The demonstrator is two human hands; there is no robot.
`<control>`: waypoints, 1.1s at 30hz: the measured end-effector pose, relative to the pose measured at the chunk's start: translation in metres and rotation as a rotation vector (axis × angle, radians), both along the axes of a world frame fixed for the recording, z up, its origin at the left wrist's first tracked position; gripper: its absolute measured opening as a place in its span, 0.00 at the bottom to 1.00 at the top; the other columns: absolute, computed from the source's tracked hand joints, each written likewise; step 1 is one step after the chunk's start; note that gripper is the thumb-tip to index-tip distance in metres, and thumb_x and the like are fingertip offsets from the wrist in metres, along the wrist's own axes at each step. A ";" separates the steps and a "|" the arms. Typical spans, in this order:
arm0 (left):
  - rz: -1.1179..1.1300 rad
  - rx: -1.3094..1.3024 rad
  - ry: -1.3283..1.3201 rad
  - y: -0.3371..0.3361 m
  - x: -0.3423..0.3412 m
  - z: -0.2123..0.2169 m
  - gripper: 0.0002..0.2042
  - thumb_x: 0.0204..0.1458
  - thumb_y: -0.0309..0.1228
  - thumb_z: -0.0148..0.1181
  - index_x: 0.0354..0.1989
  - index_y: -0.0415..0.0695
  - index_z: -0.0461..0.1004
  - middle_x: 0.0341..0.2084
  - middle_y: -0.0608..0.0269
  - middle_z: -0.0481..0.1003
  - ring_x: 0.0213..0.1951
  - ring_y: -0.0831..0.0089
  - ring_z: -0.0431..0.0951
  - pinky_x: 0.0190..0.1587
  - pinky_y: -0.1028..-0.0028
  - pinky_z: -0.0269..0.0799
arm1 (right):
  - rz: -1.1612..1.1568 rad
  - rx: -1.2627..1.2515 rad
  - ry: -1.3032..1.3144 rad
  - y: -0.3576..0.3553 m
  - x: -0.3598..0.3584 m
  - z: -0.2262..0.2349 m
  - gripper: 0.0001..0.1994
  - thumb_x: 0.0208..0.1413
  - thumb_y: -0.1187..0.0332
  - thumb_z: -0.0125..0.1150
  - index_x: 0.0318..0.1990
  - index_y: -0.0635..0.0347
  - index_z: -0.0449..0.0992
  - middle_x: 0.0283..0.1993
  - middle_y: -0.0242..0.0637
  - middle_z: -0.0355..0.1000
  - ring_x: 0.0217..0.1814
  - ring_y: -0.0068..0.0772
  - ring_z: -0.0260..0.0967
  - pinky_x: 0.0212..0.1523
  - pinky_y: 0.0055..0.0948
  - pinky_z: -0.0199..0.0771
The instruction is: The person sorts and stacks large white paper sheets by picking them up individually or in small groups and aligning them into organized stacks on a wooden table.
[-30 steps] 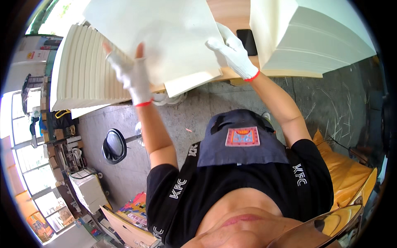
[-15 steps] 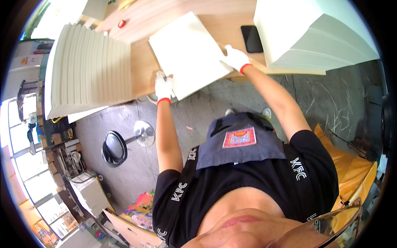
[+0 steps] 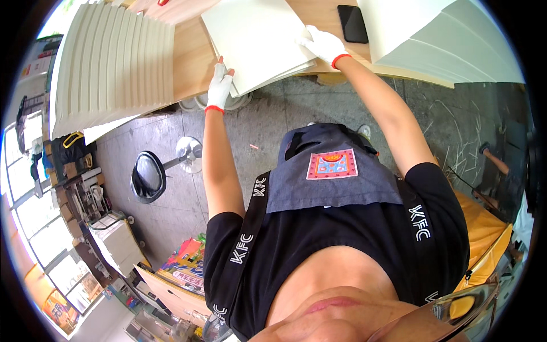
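Note:
A small stack of large white sheets (image 3: 259, 40) lies on the wooden table, edges slightly fanned so a lower sheet shows along the left and front. My left hand (image 3: 219, 85), in a white glove with red cuff and bare fingertips, is beside the stack's left edge, thumb and forefinger apart. My right hand (image 3: 325, 44), gloved likewise, rests on the right edge with fingers stretched over the top sheet. Left of them leans a thick row of white boards or folded sheets (image 3: 114, 68).
A black phone (image 3: 352, 24) lies right of the sheets, beside a tall white stack (image 3: 421, 34). The table's front edge (image 3: 399, 74) runs before me. A round-seated stool (image 3: 149, 176) stands on the grey floor at left. A yellow-orange cover (image 3: 481, 228) is behind my right side.
The view has shifted, so the table sits higher in it. My left fingers have come away from the sheet's corner and spread. Lower sheets now show at the stack's edges.

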State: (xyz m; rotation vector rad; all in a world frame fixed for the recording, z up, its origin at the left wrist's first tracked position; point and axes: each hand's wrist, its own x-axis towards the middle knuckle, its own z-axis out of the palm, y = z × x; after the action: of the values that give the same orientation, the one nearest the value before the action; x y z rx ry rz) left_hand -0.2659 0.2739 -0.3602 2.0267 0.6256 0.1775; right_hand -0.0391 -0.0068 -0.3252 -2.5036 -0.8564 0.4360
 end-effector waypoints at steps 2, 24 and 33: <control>0.077 -0.213 -0.050 -0.003 -0.002 0.001 0.32 0.58 0.30 0.59 0.72 0.47 0.56 0.66 0.49 0.64 0.66 0.61 0.66 0.65 0.69 0.61 | -0.010 0.001 -0.017 0.002 -0.001 -0.004 0.38 0.60 0.34 0.47 0.63 0.59 0.64 0.48 0.53 0.78 0.52 0.54 0.75 0.54 0.44 0.72; 0.162 0.412 0.004 -0.057 -0.041 0.006 0.34 0.40 0.27 0.74 0.60 0.48 0.68 0.49 0.49 0.74 0.50 0.50 0.76 0.51 0.59 0.73 | 0.113 0.263 -0.088 -0.048 -0.047 -0.027 0.33 0.56 0.63 0.64 0.70 0.35 0.63 0.42 0.41 0.74 0.45 0.44 0.74 0.49 0.40 0.73; 0.138 0.458 0.132 -0.053 -0.039 0.006 0.34 0.42 0.27 0.73 0.61 0.48 0.67 0.50 0.46 0.75 0.50 0.49 0.77 0.50 0.59 0.73 | 0.152 0.311 -0.171 -0.052 -0.045 -0.036 0.32 0.56 0.64 0.63 0.70 0.39 0.63 0.39 0.42 0.74 0.42 0.43 0.74 0.47 0.39 0.74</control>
State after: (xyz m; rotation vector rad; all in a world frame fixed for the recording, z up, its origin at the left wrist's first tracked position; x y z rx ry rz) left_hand -0.3049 0.2207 -0.3545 2.4500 0.8701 0.2925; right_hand -0.0841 -0.0586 -0.3616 -2.2194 -1.0940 0.1242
